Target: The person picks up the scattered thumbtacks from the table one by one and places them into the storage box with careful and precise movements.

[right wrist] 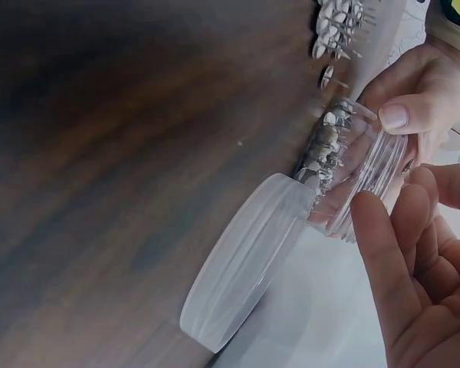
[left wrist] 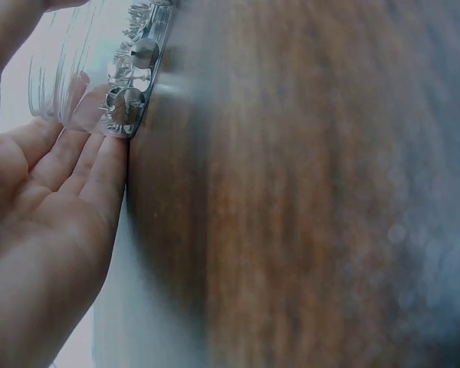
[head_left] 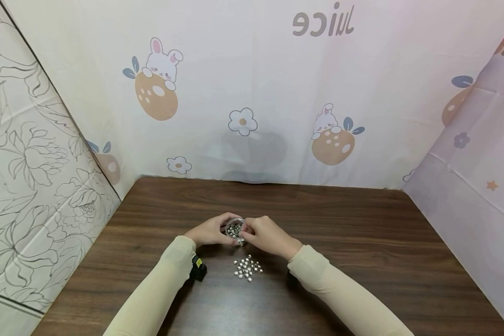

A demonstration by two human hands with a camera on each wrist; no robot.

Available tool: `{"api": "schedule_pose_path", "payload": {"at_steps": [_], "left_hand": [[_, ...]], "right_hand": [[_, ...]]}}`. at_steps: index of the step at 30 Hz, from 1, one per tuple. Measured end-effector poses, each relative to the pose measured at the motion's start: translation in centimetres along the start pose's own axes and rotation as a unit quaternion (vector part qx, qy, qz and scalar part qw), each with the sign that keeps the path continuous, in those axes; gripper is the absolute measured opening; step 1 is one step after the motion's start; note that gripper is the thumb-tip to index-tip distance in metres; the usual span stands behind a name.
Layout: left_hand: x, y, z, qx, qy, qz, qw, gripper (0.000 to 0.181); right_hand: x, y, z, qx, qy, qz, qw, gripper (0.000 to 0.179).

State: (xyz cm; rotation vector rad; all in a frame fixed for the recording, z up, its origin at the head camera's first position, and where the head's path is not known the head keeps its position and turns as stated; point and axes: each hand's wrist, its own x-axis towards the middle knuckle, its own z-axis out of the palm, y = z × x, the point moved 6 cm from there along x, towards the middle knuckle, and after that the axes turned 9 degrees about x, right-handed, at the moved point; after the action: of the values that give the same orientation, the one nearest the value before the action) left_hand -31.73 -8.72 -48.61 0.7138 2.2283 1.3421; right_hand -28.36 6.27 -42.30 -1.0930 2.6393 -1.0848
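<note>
A clear, round plastic jar (head_left: 227, 229) stands on the table, with silver thumbtacks (right wrist: 326, 146) lying in its bottom. My left hand (head_left: 212, 230) holds it from the left side, thumb and fingers curved round the wall. In the left wrist view, those fingers (left wrist: 69, 165) lie along the jar's side, close to the tabletop. Over the jar's mouth is my right hand (head_left: 269, 234), its thumb and index finger pinching a thumbtack (right wrist: 408, 165), of which only a small dark bit shows. Nearer the person, a loose pile of thumbtacks (head_left: 245, 268) lies on the wood.
A translucent white lid (right wrist: 245, 264) lies on the table beside the jar; the right hand hides it in the head view. A black wrist strap with a yellow label (head_left: 199, 266) sits at the left cuff. Printed curtains (head_left: 252, 93) enclose the brown wooden table (head_left: 361, 224).
</note>
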Motion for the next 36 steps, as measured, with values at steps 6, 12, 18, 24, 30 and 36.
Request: {"api": "schedule_pose_path", "payload": {"at_steps": [6, 12, 18, 24, 30, 36], "left_hand": [[-0.1, 0.1, -0.1, 0.012, 0.004, -0.008, 0.9999, 0.068], [-0.1, 0.3, -0.1, 0.019, 0.009, -0.008, 0.9997, 0.068], [-0.2, 0.7, -0.1, 0.019, 0.014, -0.006, 0.9997, 0.067], [-0.2, 0.6, -0.1, 0.024, 0.012, -0.007, 0.9996, 0.067], [0.0, 0.1, -0.1, 0.014, 0.005, -0.005, 0.9999, 0.067], [0.0, 0.0, 0.0, 0.004, 0.002, -0.004, 1.0, 0.067]], "right_hand": [[0.8, 0.2, 0.1, -0.003, 0.005, 0.001, 1.0, 0.009], [1.4, 0.6, 0.5, -0.008, -0.013, 0.022, 0.9997, 0.01], [1.6, 0.7, 0.6, -0.001, -0.027, 0.04, 0.9988, 0.012], [1.6, 0.8, 0.7, -0.007, -0.029, 0.041, 0.9987, 0.012], [1.4, 0.7, 0.5, -0.011, -0.017, 0.024, 0.9995, 0.016], [0.4, 0.4, -0.2, -0.014, -0.001, 0.0, 0.9999, 0.011]]}}
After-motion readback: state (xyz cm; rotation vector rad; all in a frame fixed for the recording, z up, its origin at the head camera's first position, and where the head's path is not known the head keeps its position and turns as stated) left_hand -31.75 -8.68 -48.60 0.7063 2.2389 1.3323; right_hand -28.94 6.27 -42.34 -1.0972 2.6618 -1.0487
